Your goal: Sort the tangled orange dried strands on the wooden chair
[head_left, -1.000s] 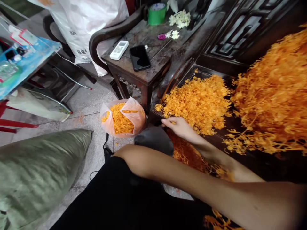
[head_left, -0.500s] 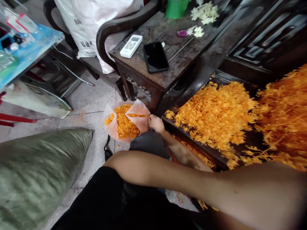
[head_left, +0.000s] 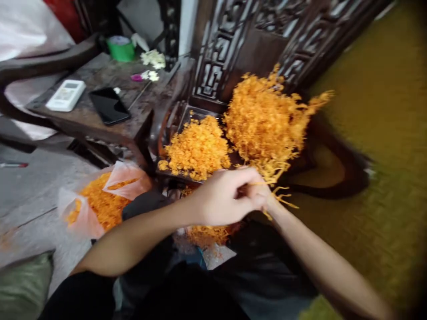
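My left hand (head_left: pixel 228 195) is curled, its thumb and fingers closed at the front of the bench. Directly against it is my right hand (head_left: pixel 262 195), largely covered by the left. Thin orange sprigs (head_left: pixel 285 198) stick out from between and behind the hands. Just beyond them, on the dark wooden bench, lie a smaller pile of orange sprigs (head_left: pixel 198 149) and a taller, tangled pile (head_left: pixel 267 120). A pinkish plastic bag (head_left: pixel 128 189) of orange pieces stands on the floor to the left. More orange sprigs (head_left: pixel 210 233) lie below my wrists.
A wooden side table (head_left: pixel 140 122) bears a white remote control (head_left: pixel 66 95), a black phone (head_left: pixel 109 106), green tape (head_left: pixel 120 48) and small white flowers (head_left: pixel 153 58). The bench's carved back (head_left: pixel 216 66) rises behind the piles. A green sack (head_left: pixel 26 284) sits lower left.
The view has swung right, bringing the bench piles towards the middle. My right hand has left the bag's edge, and both hands are now together in front of the piles.
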`<state>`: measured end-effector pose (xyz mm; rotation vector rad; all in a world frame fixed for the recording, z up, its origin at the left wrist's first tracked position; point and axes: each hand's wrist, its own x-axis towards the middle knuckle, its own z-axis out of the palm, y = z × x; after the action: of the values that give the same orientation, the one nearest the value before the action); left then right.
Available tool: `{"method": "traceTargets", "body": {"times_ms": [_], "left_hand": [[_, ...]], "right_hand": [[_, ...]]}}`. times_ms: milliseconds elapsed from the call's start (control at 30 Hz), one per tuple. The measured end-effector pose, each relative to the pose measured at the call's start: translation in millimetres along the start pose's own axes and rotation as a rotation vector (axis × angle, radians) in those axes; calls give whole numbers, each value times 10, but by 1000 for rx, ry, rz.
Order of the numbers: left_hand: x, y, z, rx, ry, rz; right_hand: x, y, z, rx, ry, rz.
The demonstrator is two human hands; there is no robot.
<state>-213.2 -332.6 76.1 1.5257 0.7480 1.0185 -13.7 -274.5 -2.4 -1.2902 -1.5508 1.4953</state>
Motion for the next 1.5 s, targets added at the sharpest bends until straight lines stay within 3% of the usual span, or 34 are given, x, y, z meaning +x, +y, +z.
{"method": "traceTargets", "body": {"times_ms": [100, 200, 400, 533, 600, 767, 900, 1033, 1067, 1167, 1367, 1500], "left_hand": [[49, 17, 7, -22, -92, -113], [114, -16, 61, -171, -136, -216], [365, -85, 238, -434, -22, -309], [523, -99, 348, -510, 73, -358], [573, -106, 403, -505, 77, -383], [663, -118, 634, -486, -54, -455], [710, -101, 762, -506, -102, -505], [669, -27, 674, -520, -70, -513], [652, -6, 643, -528, -46, -510], [624, 31, 598, -582, -5, -476], [647, 0, 637, -666, -25, -435], [638, -5, 620, -687, -30, -420]], "right_hand": [[-184, -263, -441, 204, 91, -30], [-354, -322, -687, 407, 84, -82], [-540, -321, -875, 611, -76, -120], [-572, -388, -958, 649, -49, -182], [-565, -392, -988, 600, 98, -251], [-453, -295, -1039, 264, 735, -428], [-305, -265, -1183, 230, 846, -462], [-219, -274, -1554, 486, 1073, -374], [-223, -269, -1616, 508, 1079, -332], [-293, -244, -1555, 488, 863, -258], [-505, -335, -1022, 477, 358, -240], [-559, -361, -1016, 582, 184, -202]]}}
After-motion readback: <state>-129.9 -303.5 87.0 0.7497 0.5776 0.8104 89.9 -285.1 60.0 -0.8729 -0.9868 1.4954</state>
